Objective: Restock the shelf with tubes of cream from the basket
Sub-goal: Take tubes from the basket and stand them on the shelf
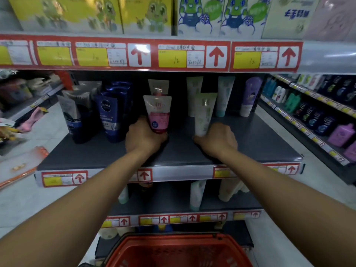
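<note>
Head view: at the centre of the frame the left hand (144,136) grips the foot of a pink-and-white tube (157,113), fingers curled round its cap end, holding it upright on the dark grey shelf (260,139). Its label carries pale lettering too soft to read. A second tube of the same kind (158,86) stands right behind it. Just right of centre the right hand (217,140) holds the base of a pale green tube (204,113), which leans a little to the right; the fingers are hidden behind the tube and the back of the hand, so the exact hold cannot be made out. Left of centre stand dark blue tubes (108,116), the front one marked NIVEA in a round badge, with grey-black tubes (70,114) beside them. Toward the back right are a white-green tube (193,95), a teal-capped tube (224,96) and a purple tube (250,96). Across the upper frame a red price strip (192,55) shows yellow tags with a handwritten 12 and red arrows pointing up; above it sit cartons with green cartoon figures (146,14). The red basket (179,251) is at the bottom centre, below the lower shelves. Pale floor tiles (48,130) show at the left, and another aisle of bottles (312,112) at the right.
</note>
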`<state>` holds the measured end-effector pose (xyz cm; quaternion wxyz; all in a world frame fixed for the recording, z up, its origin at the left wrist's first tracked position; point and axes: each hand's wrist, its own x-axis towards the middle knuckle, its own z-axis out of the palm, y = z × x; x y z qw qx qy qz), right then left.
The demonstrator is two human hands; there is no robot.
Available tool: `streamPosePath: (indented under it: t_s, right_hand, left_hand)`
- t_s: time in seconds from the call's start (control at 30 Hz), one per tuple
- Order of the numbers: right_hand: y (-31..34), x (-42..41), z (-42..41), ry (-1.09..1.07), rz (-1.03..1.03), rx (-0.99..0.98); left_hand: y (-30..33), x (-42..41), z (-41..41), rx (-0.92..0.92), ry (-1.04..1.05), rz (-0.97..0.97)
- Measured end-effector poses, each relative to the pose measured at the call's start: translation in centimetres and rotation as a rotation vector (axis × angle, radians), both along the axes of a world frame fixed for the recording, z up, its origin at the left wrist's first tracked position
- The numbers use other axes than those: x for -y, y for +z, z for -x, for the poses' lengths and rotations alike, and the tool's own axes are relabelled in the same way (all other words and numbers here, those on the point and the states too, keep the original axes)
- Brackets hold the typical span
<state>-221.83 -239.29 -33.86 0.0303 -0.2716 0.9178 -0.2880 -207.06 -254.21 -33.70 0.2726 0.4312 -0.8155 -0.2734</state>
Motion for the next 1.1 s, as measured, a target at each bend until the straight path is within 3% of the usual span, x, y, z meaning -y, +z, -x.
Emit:
streamPosePath:
  t_s: [0.63,1.1]
  right_hand:
    - [-0.8,6.9,5.5,-0.047,0.087,0.055]
    - [-1.7,6.7,5.5,-0.005,0.075,-0.095]
  left_hand:
    - [-1.1,5.3,6.1,-0.021,0.041,-0.029]
    - [-2.3,5.7,6.5,-0.101,0.005,0.005]
